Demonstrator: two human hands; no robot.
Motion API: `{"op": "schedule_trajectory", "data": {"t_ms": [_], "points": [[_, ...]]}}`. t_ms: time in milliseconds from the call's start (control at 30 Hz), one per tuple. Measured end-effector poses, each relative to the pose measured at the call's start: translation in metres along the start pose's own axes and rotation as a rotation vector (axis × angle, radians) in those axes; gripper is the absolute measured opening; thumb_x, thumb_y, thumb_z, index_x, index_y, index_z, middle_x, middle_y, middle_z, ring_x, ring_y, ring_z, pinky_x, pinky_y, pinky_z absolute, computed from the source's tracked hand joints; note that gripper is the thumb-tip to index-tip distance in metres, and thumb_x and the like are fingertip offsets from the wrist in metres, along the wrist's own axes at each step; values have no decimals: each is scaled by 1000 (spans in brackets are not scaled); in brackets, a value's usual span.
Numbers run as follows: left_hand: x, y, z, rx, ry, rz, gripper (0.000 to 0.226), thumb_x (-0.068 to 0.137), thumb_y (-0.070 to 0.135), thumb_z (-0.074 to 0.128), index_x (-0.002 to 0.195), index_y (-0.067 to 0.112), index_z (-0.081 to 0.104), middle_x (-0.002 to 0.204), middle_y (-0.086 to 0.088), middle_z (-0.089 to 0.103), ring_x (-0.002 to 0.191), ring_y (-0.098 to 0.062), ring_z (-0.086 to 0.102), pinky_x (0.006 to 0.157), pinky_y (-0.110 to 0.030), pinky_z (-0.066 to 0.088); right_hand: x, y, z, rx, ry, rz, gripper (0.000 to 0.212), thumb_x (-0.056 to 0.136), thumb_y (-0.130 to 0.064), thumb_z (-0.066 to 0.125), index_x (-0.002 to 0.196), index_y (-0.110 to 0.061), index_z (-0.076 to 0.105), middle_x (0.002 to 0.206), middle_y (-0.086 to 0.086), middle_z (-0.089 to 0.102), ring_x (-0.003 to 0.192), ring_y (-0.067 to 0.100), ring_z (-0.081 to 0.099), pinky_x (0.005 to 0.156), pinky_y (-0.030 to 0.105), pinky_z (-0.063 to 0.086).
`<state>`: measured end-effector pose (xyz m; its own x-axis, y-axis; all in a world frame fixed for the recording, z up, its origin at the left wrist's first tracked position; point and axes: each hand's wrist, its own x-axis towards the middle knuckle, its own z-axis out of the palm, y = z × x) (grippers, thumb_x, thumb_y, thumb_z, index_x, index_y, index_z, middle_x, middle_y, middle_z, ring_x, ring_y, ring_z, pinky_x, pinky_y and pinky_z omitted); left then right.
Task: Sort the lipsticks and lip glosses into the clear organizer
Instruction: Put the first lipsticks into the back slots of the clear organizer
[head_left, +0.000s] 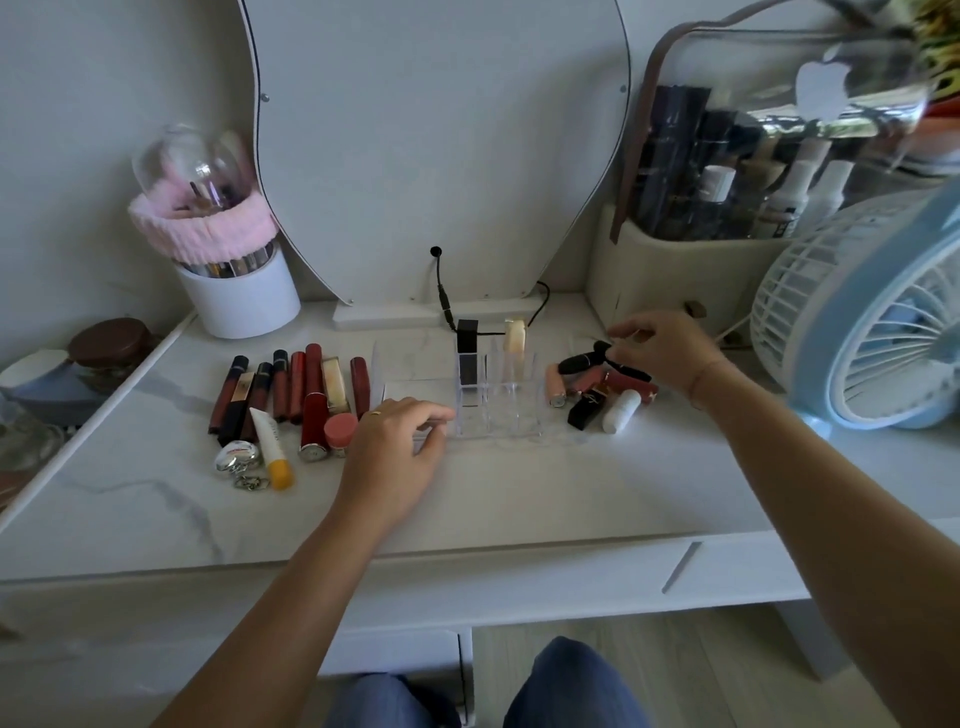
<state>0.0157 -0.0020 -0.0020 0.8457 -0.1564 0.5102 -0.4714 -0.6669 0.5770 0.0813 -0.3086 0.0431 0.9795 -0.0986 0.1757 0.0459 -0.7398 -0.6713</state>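
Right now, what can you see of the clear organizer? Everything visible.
The clear organizer is see-through plastic, split by thin walls into small upright slots, standing on the white marbled desk between two piles of lip products. Two slots are filled: a black square-capped lipstick and a cream one, both upright. The left hand rests at its front left corner.

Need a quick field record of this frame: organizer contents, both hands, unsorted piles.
organizer: clear plastic organizer, centre of the white marble-look desk
slotted: black square lipstick; cream-capped tube
left hand: resting at organizer's left edge, empty
right hand: fingers over right pile
left pile: red and dark gloss tubes, lying flat
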Motion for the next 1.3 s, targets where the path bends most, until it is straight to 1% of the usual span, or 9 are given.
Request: {"op": "schedule_trajectory", "data": {"t_ms": [100,333,433,500,633,767,967,1200,1300], "points": [[0,1,-1,-5,0,-8,19,83,4,64,97,13,73,92,3,72,90,-15,64,84,-39,52,10,3,9,-101,-35,17,29,79,-27,66,108,-23,63,97,-4,59,87,15,55,73,26,45],[1,2,-1,3,5,-1,19,82,0,64,95,10,73,92,1,73,90,-18,65,83,-40,51,14,8,19,-70,-12,62,12,80,-25,64,92,-28,63,88,-3,63,67,8,56,48,21,41],[0,2,-1,2,5,-8,19,82,1,64,96,11,73,92,2,73,91,-16,64,84,-38,51,13,0,14,-100,39,15,19,80,-23,65,99,-23,66,95,0,65,79,14,58,67,29,50],[0,2,0,-7,7,-11,20,82,1,64,96,11,73,92,2,73,90,-16,64,84,-36,51,11,-16,7,-67,103,-61,21,81,-22,65,102,-22,65,90,-4,65,83,13,60,74,30,53],[0,2,0,-16,1,-20,21,81,0,64,97,11,73,92,1,73,91,-16,64,84,-36,51,5,-70,-2,169,189,-226,20,79,-22,66,98,-24,62,82,-19,62,76,-7,59,61,4,47],[-1,2,-1,-31,1,-38,21,81,0,64,98,11,73,92,0,72,91,-17,64,85,-38,51,3,-112,5,377,107,-296,16,77,-20,69,92,-24,64,86,-10,69,77,-1,65,70,9,50],[0,1,0,-36,-3,-44,21,82,1,63,98,11,73,92,0,73,91,-18,63,85,-41,50,9,-121,34,310,6,-300,17,76,-14,71,92,-16,67,86,1,72,80,10,68,76,21,55],[0,0,0,-27,-2,-37,21,81,2,62,96,12,73,92,0,73,90,-18,63,84,-41,49,15,-113,44,306,3,-287,17,74,-13,72,89,-20,68,76,-9,70,67,-4,65,64,8,48],[1,0,0,-30,-4,-34,21,81,3,62,96,13,73,92,1,73,90,-17,63,84,-40,49,15,-115,44,323,-17,-289,16,74,-14,72,88,-21,68,74,-11,70,67,-4,65,66,9,48]]}}
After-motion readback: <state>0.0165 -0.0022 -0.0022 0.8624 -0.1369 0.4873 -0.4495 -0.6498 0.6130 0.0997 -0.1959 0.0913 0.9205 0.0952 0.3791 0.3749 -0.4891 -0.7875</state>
